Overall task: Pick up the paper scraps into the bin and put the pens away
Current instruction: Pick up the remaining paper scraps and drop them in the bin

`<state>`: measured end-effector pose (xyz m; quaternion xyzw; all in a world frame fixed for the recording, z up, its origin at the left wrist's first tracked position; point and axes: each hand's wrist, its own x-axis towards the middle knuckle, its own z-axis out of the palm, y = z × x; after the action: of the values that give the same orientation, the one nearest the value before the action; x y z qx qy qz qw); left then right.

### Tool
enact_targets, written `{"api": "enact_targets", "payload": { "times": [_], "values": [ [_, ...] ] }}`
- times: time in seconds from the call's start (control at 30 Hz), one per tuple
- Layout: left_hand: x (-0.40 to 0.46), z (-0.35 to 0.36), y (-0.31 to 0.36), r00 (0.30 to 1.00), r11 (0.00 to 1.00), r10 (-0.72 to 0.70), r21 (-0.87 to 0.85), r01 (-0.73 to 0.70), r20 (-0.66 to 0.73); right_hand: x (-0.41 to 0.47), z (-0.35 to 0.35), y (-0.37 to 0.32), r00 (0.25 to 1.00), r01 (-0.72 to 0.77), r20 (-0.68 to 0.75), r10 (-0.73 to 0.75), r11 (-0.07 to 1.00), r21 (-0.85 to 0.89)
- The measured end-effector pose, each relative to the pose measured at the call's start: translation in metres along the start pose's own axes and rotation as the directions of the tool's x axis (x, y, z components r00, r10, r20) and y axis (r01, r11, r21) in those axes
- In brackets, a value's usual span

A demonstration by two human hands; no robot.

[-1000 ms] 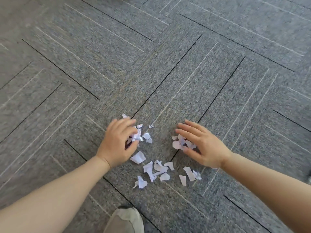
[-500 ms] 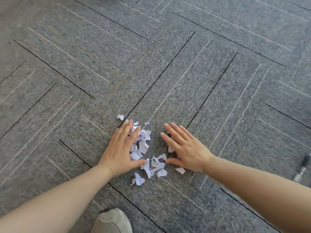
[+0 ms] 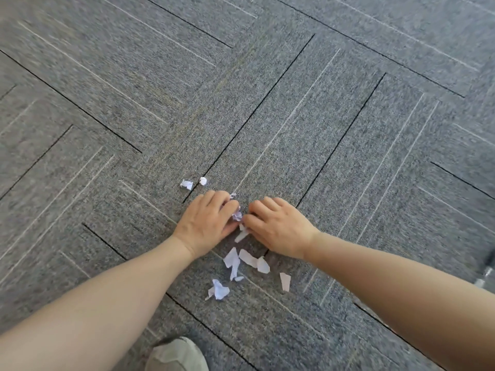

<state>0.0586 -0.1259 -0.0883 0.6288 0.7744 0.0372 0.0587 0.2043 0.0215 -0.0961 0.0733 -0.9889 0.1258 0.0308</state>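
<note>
White paper scraps lie scattered on the grey carpet. My left hand (image 3: pixel 206 220) and my right hand (image 3: pixel 276 226) rest palm down side by side, fingers curled, with a small bunch of scraps (image 3: pixel 237 216) pinched between them. Several loose scraps (image 3: pixel 247 259) lie just below the hands, one crumpled piece (image 3: pixel 219 290) lower still. Two small scraps (image 3: pixel 187 184) sit beyond the left hand. A dark pen (image 3: pixel 486 270) shows blurred at the right edge. No bin is in view.
Grey carpet tiles (image 3: pixel 294 116) with dark seams cover the whole floor. The toe of my shoe (image 3: pixel 176 354) pokes in at the bottom edge, below the scraps.
Both hands have slid together from either side of the scraps until they nearly touch, sweeping paper into a bunch between them. Fingers have curled from flat.
</note>
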Motion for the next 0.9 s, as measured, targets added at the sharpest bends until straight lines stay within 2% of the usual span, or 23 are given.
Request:
{"api": "enact_targets", "payload": {
  "times": [0.1, 0.17, 0.27, 0.37, 0.43, 0.5, 0.63, 0.77, 0.83, 0.9],
  "values": [
    [0.013, -0.001, -0.008, 0.996, 0.996, 0.082, 0.019, -0.082, -0.017, 0.011, -0.006, 0.009, 0.998, 0.012, 0.059, -0.013, 1.0, 0.007],
    [0.02, -0.006, -0.009, 0.996, 0.995, 0.089, 0.033, -0.09, 0.022, 0.012, -0.013, 0.012, 0.992, -0.013, 0.126, 0.009, 1.0, 0.024],
    [0.024, -0.016, -0.003, 0.998, 0.997, -0.022, -0.069, 0.027, 0.065, 0.001, -0.022, 0.018, 0.961, -0.234, 0.166, 0.221, 0.97, 0.065],
    [0.034, -0.028, 0.012, 0.969, 0.933, -0.246, -0.274, 0.233, -0.014, -0.019, -0.048, 0.026, 0.871, -0.479, 0.013, 0.491, 0.843, 0.243],
    [0.056, -0.047, 0.03, 0.944, 0.881, -0.323, -0.385, 0.274, -0.068, -0.032, -0.078, 0.035, 0.764, -0.549, -0.117, 0.634, 0.735, 0.399],
    [0.093, -0.075, 0.057, 0.932, 0.846, -0.338, -0.477, 0.239, -0.132, -0.047, -0.114, 0.048, 0.64, -0.569, -0.21, 0.739, 0.64, 0.517],
    [0.181, -0.146, 0.141, 0.901, 0.696, -0.346, -0.716, 0.058, -0.263, -0.087, -0.194, 0.082, 0.333, -0.513, -0.434, 0.837, 0.547, 0.662],
    [0.259, -0.211, 0.239, 0.905, 0.495, -0.238, -0.845, -0.199, -0.353, -0.153, -0.273, 0.115, -0.01, -0.52, -0.632, 0.775, 0.536, 0.665],
    [0.291, -0.23, 0.286, 0.906, 0.387, -0.183, -0.875, -0.291, -0.382, -0.194, -0.3, 0.13, -0.128, -0.563, -0.698, 0.704, 0.528, 0.636],
    [0.318, -0.24, 0.335, 0.911, 0.318, -0.144, -0.89, -0.327, -0.387, -0.236, -0.318, 0.144, -0.229, -0.626, -0.728, 0.646, 0.476, 0.618]
  ]
}}
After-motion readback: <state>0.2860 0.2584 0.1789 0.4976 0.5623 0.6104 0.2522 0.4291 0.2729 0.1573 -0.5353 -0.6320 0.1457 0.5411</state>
